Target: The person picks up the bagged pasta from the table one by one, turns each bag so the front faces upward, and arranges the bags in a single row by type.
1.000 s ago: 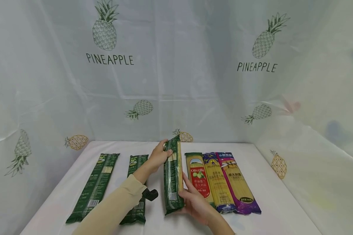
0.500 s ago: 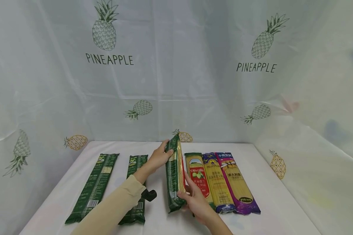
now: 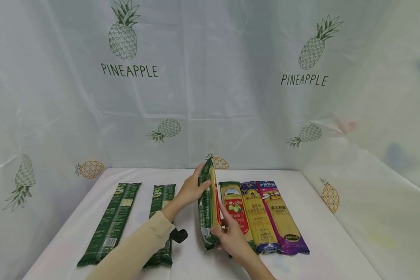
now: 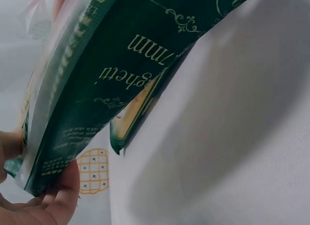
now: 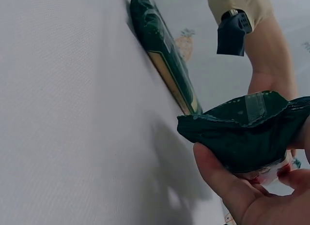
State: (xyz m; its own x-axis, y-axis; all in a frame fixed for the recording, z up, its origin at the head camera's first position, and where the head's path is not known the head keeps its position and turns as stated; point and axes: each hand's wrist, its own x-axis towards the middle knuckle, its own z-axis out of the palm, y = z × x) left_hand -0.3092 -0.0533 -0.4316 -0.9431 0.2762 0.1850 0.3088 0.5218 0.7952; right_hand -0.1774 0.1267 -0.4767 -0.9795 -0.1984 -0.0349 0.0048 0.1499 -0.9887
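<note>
While it stands on its long edge mid-tabletop, the long dark-green plastic spaghetti packet [image 3: 208, 204] is pinched at both ends: left hand [image 3: 190, 190] curled round the far end, right hand [image 3: 231, 237] cupping the near crimped seal. Probably light, stiff, slippery, brittle inside; end grips suit it.

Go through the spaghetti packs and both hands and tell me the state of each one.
Held green spaghetti pack: tipped on its long edge, sealed.
Left hand: grips the pack's far end.
Right hand: grips the pack's near end.
Two green packs at left: lying flat, apart.
Olivoila pack: flat.
Blue pack: flat.
Purple pack: flat.
</note>
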